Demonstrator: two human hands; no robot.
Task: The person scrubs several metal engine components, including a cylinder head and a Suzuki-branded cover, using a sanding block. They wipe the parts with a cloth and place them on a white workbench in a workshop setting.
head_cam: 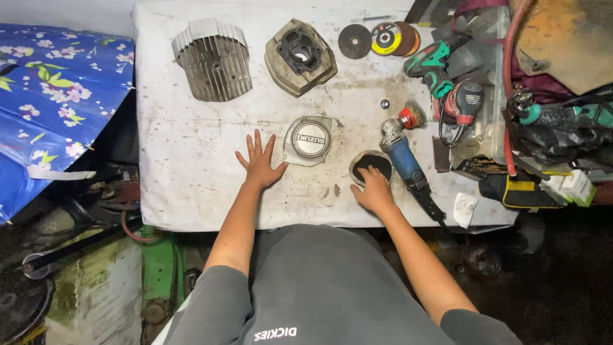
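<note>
A white worktable point(191, 191) carries, from large to small, a finned cylinder head point(212, 59), a cylinder barrel point(300, 56), a blue angle grinder point(403, 156) and a small metal engine cover point(308, 140). The left hand point(260, 165) lies flat with fingers spread, holding nothing, thumb just beside the cover. The right hand point(373, 190) rests open on a round black sanding disc point(371, 166) beside the grinder — not clamped. The disc looks light, thin and flexible — best pinched at its rim.
</note>
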